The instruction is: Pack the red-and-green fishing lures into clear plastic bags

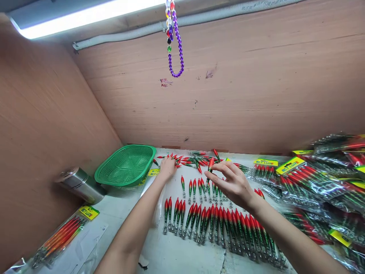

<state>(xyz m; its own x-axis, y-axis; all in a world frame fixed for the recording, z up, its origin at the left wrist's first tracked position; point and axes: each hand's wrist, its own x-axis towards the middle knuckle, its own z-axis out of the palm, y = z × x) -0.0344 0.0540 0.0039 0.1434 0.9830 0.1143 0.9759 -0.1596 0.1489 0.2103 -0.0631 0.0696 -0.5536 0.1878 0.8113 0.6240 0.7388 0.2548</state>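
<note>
Red-and-green fishing lures lie on a white table [176,255]. A loose pile of lures [196,159] sits at the back, a short row [196,188] in the middle, and a long row [216,224] nearest me. My left hand [167,168] reaches into the left end of the loose pile, fingers curled down on the lures there. My right hand [232,182] hovers over the short row and pinches one lure [210,167] between thumb and fingertips, tilted upright.
A green plastic basket [125,166] stands at the back left, beside a lying metal cylinder [81,185]. A bagged lure pack [61,236] lies front left. Heaped bagged packs [319,182] fill the right. Wooden walls enclose the table; purple beads [175,42] hang above.
</note>
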